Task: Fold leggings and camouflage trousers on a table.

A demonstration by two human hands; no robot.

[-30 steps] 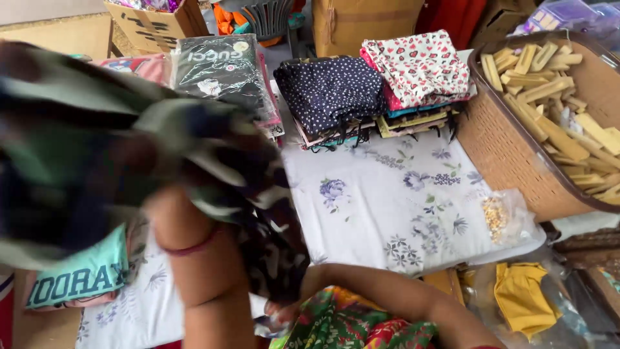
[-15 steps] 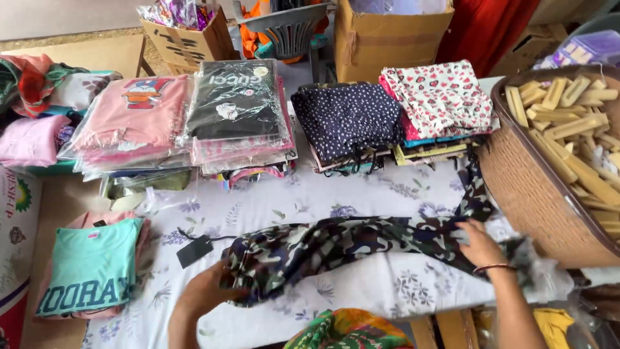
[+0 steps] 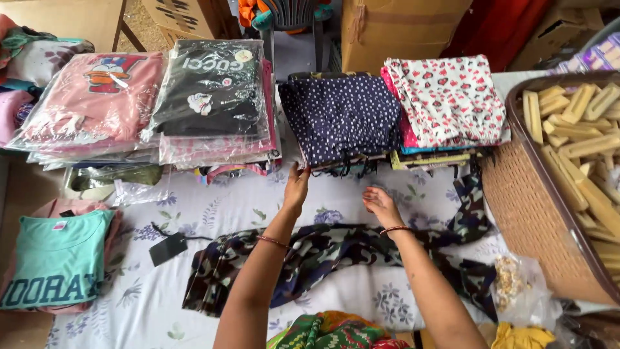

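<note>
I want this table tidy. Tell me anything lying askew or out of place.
The camouflage garment sprawls crumpled across the floral sheet while the other clothes sit in folded stacks; one end trails toward the wicker basket. Its black tag lies loose beside it. Both hands hover above it.

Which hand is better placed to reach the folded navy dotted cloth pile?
Left. The left hand is raised beside the navy dotted cloth pile; the right hand sits lower, over the camouflage garment.
</note>
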